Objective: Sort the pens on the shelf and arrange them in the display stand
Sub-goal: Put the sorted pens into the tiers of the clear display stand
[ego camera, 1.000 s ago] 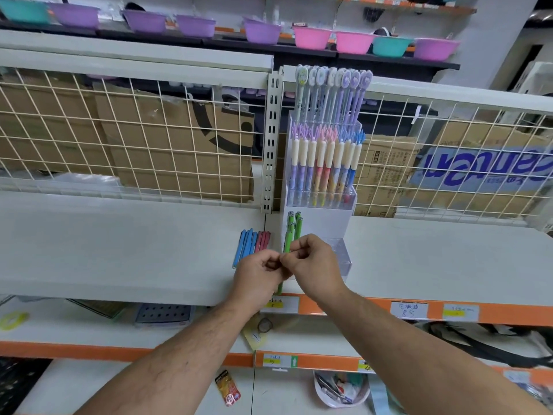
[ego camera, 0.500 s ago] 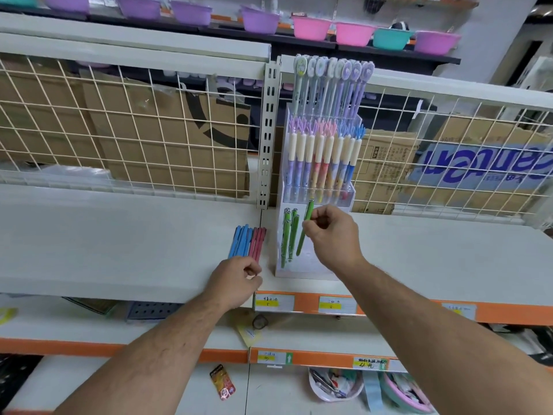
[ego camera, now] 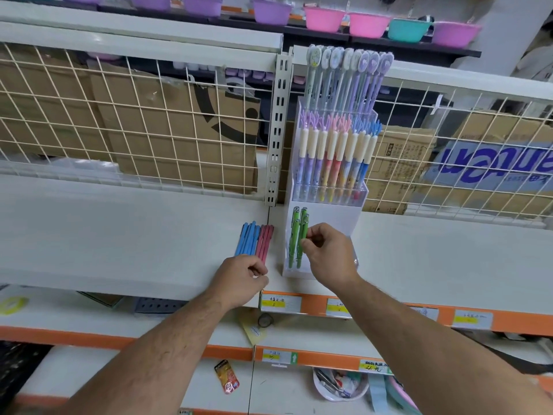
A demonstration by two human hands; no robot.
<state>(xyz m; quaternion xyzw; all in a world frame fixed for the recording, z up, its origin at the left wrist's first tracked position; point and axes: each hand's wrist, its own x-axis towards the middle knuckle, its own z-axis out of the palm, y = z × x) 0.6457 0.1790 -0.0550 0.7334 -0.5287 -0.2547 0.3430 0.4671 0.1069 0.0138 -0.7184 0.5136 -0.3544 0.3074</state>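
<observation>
Green pens [ego camera: 294,238] now stand grouped in the front tier of the display stand [ego camera: 329,217]; the right hand [ego camera: 327,254], still pinching the last one, has lowered it in. The left hand [ego camera: 242,277] curls round the near ends of the blue and red pens [ego camera: 254,239] lying on the shelf [ego camera: 119,235], probably next to go.

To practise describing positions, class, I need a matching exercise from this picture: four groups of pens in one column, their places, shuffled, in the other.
1 green pens
2 blue pens
3 red pens
4 cream-capped pens

A middle tier of the display stand
B flat on the shelf, farthest left
C lowest tier of the stand
D flat on the shelf, next to the stand

Pairs: 1-C, 2-B, 3-D, 4-A.
</observation>
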